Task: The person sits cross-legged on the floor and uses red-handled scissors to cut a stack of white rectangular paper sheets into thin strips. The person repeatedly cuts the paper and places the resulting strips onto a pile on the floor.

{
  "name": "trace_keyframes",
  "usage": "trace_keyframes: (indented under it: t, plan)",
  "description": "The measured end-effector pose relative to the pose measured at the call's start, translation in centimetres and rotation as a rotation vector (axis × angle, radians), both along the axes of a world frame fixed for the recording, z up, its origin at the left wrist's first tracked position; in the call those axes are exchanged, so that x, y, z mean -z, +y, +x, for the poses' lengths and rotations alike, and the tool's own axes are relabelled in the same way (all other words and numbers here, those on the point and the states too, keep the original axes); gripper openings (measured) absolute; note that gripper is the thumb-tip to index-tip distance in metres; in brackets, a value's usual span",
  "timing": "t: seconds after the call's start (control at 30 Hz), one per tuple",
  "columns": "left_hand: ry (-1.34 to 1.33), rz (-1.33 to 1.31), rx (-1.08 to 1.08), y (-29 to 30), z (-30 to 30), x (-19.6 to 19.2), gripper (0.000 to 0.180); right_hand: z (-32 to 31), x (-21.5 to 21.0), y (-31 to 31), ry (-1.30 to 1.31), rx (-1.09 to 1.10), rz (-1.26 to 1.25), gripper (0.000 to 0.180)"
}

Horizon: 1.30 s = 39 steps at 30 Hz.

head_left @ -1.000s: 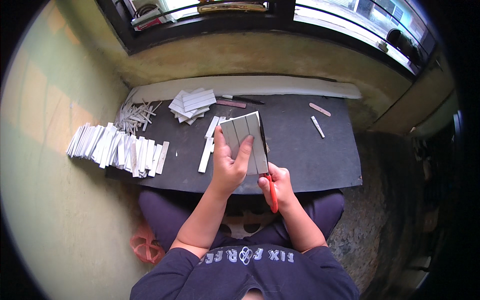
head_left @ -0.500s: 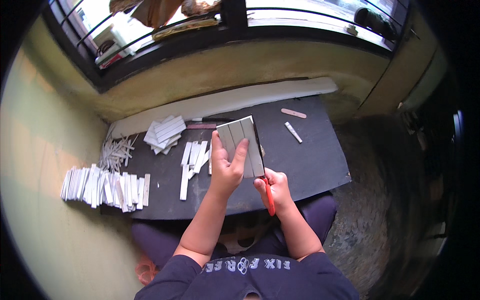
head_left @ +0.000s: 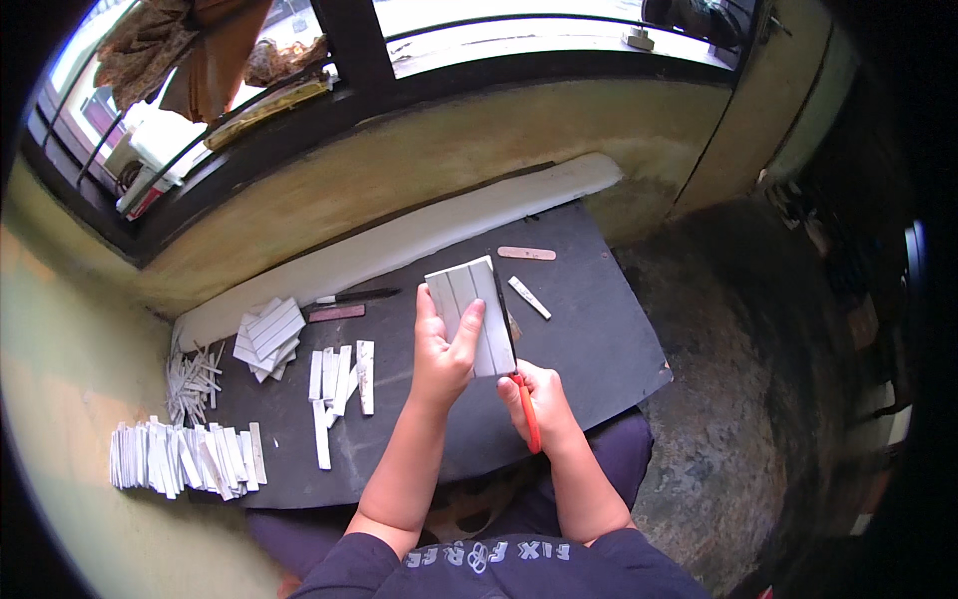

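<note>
Nearest us, we see a dark shirt with white print, then dark trousers, partly under the table edge. Both bare forearms reach up over the table, dark and flat.

Left hand: we mark it as pinching the card, thumb pressed on the face, fingers along the left side and behind. The card is white with dark lengthwise lines, held tilted over the middle of the table, between the hands.

Right hand: we mark it as wrapped round the red handles of the scissors, thumb near the card's lower corner. The dark blade runs up along the card's right edge; we can't tell how far the blades are parted.

On the table, left side, near to far: a packed row of strips, white, near the wall; a few loose strips, some overlapping; a heap of thin offcuts; a fanned stack of lined cards; a reddish bar; a dark pen just beyond it.

Right of the card, we have a marked white stub and, farther, a pinkish stick. A long white roll lies along the far edge, below the wall and a dark window frame.
</note>
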<state>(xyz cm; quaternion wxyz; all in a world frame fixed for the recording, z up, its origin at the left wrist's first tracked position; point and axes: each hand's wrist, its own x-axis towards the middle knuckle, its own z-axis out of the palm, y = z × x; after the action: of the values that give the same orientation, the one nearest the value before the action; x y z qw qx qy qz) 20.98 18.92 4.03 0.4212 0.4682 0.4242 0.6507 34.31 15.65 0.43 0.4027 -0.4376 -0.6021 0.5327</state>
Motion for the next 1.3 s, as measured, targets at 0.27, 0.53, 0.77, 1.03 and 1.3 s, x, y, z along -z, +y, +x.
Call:
trace_keyframes:
  t: [0.27, 0.53, 0.77, 1.03, 1.3]
  plan:
    - [0.006, -0.103, 0.138, 0.5, 0.8, 1.1, 0.026, 1.0, 0.4, 1.3, 0.028, 0.039, -0.030, 0.047]
    - [-0.030, -0.129, 0.134, 1.0, 1.0, 1.9, 0.022, 0.7, 0.7, 1.3, 0.117, 0.037, -0.147, 0.051]
    - [-0.020, -0.144, 0.127, 1.3, 0.8, 2.7, 0.022, 0.5, 0.6, 1.4, 0.093, 0.044, -0.186, 0.046]
    - [-0.055, -0.177, 0.137, 1.7, 0.8, 3.1, 0.022, 0.3, 1.2, 1.5, 0.064, 0.066, -0.201, 0.043]
    - [-0.071, -0.235, 0.219, 1.7, 0.3, 4.0, 0.034, 0.2, 2.4, 1.6, -0.071, 0.117, -0.198, 0.050]
